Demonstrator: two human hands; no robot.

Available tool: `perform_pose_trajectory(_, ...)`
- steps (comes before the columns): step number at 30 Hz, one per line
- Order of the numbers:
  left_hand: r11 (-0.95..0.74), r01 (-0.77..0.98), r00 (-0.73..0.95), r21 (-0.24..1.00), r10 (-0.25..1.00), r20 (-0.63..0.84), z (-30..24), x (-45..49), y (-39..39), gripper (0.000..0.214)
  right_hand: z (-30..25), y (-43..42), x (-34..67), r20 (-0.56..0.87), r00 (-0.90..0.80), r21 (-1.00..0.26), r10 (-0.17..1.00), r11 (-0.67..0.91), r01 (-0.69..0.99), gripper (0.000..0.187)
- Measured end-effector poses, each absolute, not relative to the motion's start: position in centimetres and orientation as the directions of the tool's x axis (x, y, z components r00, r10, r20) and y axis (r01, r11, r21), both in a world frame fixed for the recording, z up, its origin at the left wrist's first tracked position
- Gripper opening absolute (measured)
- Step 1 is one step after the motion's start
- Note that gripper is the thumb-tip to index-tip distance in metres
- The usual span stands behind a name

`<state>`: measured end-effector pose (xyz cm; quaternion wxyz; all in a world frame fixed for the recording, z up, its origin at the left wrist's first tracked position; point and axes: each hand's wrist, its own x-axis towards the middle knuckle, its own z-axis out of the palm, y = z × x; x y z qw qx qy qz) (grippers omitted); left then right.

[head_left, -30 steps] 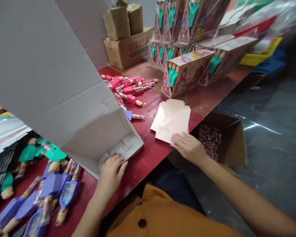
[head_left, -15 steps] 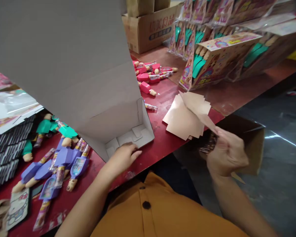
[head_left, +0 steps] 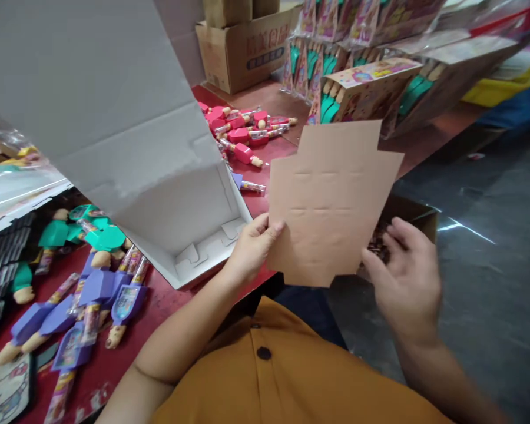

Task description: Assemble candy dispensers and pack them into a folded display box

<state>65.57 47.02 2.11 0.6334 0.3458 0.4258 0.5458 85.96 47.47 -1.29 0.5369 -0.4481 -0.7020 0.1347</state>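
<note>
A flat tan cardboard insert point(head_left: 327, 229) with notched corners and rows of short slits is held upright before me. My left hand point(head_left: 251, 250) pinches its left edge between thumb and fingers. Close by its right edge, my right hand point(head_left: 408, 282) has thumb and fingers apart, holding nothing; whether the thumb tip touches the card I cannot tell. Left of the card stands a white-lined box point(head_left: 203, 227), its tall back panel raised and folded flaps on its floor. The insert covers the place where the stack of similar cards lay.
Purple toy shovels point(head_left: 98, 287), green ones point(head_left: 106, 235) and a phone point(head_left: 12, 386) lie left on the red table point(head_left: 145, 321). Pink shovels point(head_left: 242, 153) lie behind the box. Filled display boxes point(head_left: 371, 88) and a carton point(head_left: 242, 56) stand behind. An open box point(head_left: 417, 221) sits below the table's right edge.
The insert has come off the stack and now stands up in front of me. My left hand has moved from the box to grip it; my right hand has let go.
</note>
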Motion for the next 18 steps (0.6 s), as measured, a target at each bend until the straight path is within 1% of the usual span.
perform_pose_trajectory(1, 0.114, -0.336, 0.000, 0.935, 0.993, -0.121, 2.1, 66.0, 46.8, 0.027, -1.0, 48.0, 85.2, 0.547, 0.042, -0.776, 0.836, 0.488, 0.399, 0.049)
perform_pose_trajectory(2, 0.045, -0.251, -0.069, 0.967, 0.996, -0.065, 2.2, 66.4, 46.6, 0.026, -0.6, 48.4, 84.4, 0.473, 0.038, -0.846, 0.880, 0.442, 0.297, 0.049)
perform_pose_trajectory(3, -0.030, -0.137, -0.160, 0.990, 0.987, 0.008, 2.2, 66.7, 46.4, 0.026, -0.2, 48.7, 83.5, 0.418, 0.014, -0.891, 0.908, 0.407, 0.203, 0.047)
perform_pose_trajectory(5, -0.132, 0.122, -0.346, 0.984, 0.923, 0.167, 2.3, 67.4, 45.9, 0.034, 0.5, 48.8, 81.7, 0.357, 0.030, -0.933, 0.934, 0.354, 0.069, 0.050)
perform_pose_trajectory(6, -0.134, 0.224, -0.406, 0.965, 0.888, 0.218, 2.4, 67.6, 45.7, 0.043, 0.8, 48.8, 80.8, 0.366, 0.071, -0.930, 0.928, 0.364, 0.046, 0.055)
perform_pose_trajectory(7, -0.112, 0.285, -0.434, 0.952, 0.871, 0.232, 2.4, 67.7, 45.6, 0.052, 0.8, 48.7, 80.0, 0.378, 0.112, -0.925, 0.919, 0.378, 0.023, 0.060)
perform_pose_trajectory(8, -0.086, 0.295, -0.430, 0.952, 0.878, 0.213, 2.4, 67.8, 45.4, 0.057, 0.7, 48.7, 79.3, 0.373, 0.132, -0.926, 0.918, 0.377, -0.008, 0.063)
perform_pose_trajectory(9, -0.071, 0.259, -0.397, 0.963, 0.901, 0.173, 2.5, 67.9, 45.3, 0.056, 0.5, 48.6, 78.7, 0.343, 0.122, -0.935, 0.932, 0.351, -0.051, 0.062)
perform_pose_trajectory(10, -0.067, 0.184, -0.339, 0.981, 0.932, 0.127, 2.5, 67.9, 45.2, 0.049, 0.3, 48.6, 78.3, 0.287, 0.074, -0.950, 0.955, 0.294, -0.108, 0.057)
perform_pose_trajectory(12, -0.064, -0.018, -0.180, 0.998, 0.982, 0.059, 2.4, 67.7, 45.0, 0.034, -0.1, 48.7, 77.7, 0.143, -0.104, -0.970, 0.984, 0.118, -0.214, 0.044)
perform_pose_trajectory(13, -0.050, -0.095, -0.108, 0.994, 0.993, 0.039, 2.4, 67.4, 44.8, 0.030, 0.0, 48.8, 77.6, 0.086, -0.190, -0.971, 0.978, 0.040, -0.234, 0.042)
perform_pose_trajectory(14, -0.036, -0.118, -0.067, 0.992, 0.997, 0.029, 2.5, 67.1, 44.5, 0.031, 0.2, 48.9, 77.8, 0.060, -0.253, -0.975, 0.966, 0.002, -0.224, 0.043)
perform_pose_trajectory(15, -0.047, -0.068, -0.075, 0.997, 0.996, 0.042, 2.6, 66.6, 44.0, 0.034, 0.6, 49.1, 78.1, 0.058, -0.290, -0.984, 0.955, 0.006, -0.179, 0.044)
perform_pose_trajectory(16, -0.091, 0.054, -0.138, 0.994, 0.986, 0.098, 3.0, 66.1, 43.5, 0.041, 1.3, 49.2, 78.6, 0.074, -0.308, -0.995, 0.948, 0.047, -0.092, 0.045)
perform_pose_trajectory(17, -0.154, 0.232, -0.235, 0.961, 0.949, 0.209, 3.5, 65.6, 42.8, 0.051, 2.1, 49.4, 79.3, 0.098, -0.324, -0.993, 0.941, 0.116, 0.036, 0.045)
perform_pose_trajectory(18, -0.208, 0.439, -0.322, 0.874, 0.872, 0.369, 4.1, 65.1, 42.1, 0.062, 2.9, 49.5, 80.0, 0.125, -0.355, -0.961, 0.927, 0.202, 0.187, 0.044)
